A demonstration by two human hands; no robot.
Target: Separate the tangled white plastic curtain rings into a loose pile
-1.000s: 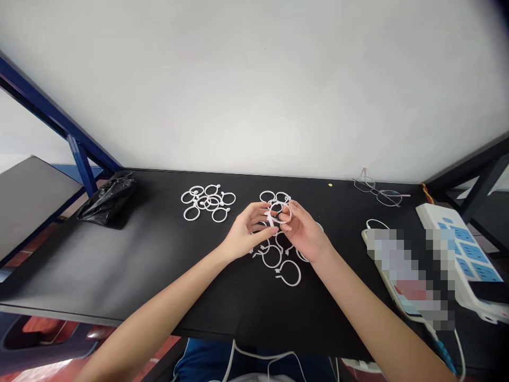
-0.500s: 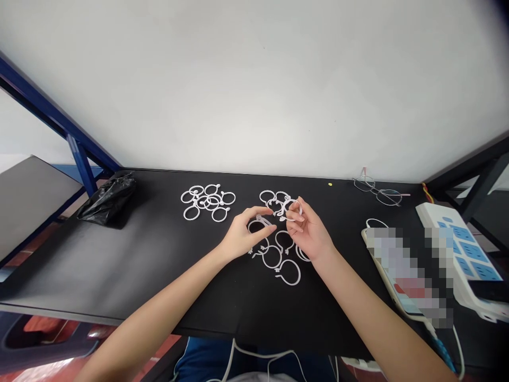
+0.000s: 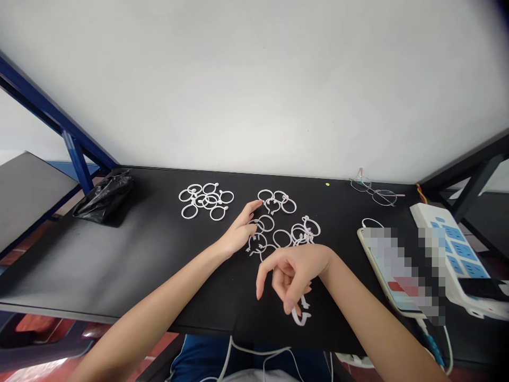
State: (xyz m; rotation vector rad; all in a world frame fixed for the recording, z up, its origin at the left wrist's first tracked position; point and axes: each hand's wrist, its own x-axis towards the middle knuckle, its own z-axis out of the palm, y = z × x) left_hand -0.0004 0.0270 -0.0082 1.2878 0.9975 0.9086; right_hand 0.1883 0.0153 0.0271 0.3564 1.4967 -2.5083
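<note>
My right hand (image 3: 296, 270) is bent down over the near part of the table, thumb and fingers closed on a white plastic ring (image 3: 301, 317) with a gap and small clasp ends. To its left, my left hand (image 3: 240, 229) has its fingers stretched out and apart beside a loose pile of similar white rings (image 3: 282, 237); its fingertips come close to several of them, and I cannot tell whether they touch. At left, a second group of white rings (image 3: 190, 211) lies on the black table, partly overlapping.
A black plastic bag (image 3: 104, 199) lies at the far left. On the right are eyeglasses (image 3: 384, 197), a phone (image 3: 392, 276) with a cable, and a white power strip (image 3: 457, 254). The wall (image 3: 254, 95) rises behind the table. White cables (image 3: 254, 352) hang at the front edge.
My right hand has moved down toward the front edge with a white ring and turned over. My left hand has shifted slightly left, its fingers less curved.
</note>
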